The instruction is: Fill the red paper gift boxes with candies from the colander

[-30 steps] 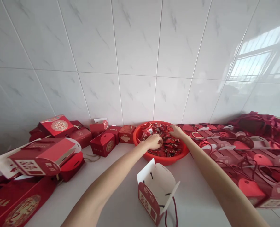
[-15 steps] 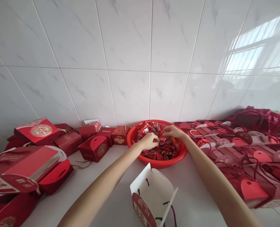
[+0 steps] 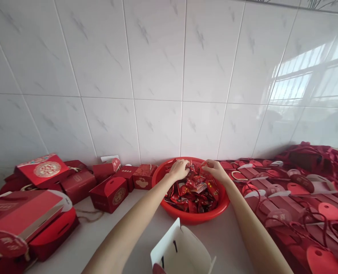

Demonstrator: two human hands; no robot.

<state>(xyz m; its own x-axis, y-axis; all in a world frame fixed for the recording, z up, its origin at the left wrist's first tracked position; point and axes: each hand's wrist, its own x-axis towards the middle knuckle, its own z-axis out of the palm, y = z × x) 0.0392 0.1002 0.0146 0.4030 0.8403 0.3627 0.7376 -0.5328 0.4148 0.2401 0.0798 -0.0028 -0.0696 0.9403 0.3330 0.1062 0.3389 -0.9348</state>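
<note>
A red plastic basket (image 3: 194, 217) stands by the tiled wall, filled with small red-wrapped packets (image 3: 196, 190). My left hand (image 3: 179, 169) reaches into its back left part, fingers bent down among the packets. At the back right of the basket is my right hand (image 3: 214, 169), its fingers closed round a red packet. What my left fingers hold, if anything, is hidden. In front of the basket, at the bottom edge of the view, an open box (image 3: 186, 251) shows its white inside and raised flaps.
Red gift boxes (image 3: 109, 194) are piled and scattered on the left of the white tabletop (image 3: 142, 232). Many flat-packed or closed red boxes with cords (image 3: 294, 205) cover the right side. Dark red ribbon (image 3: 314, 154) lies at the back right.
My hands have moved apart within the basket, the left one toward the back. The view has tilted up, so the basket and boxes sit lower in the picture.
</note>
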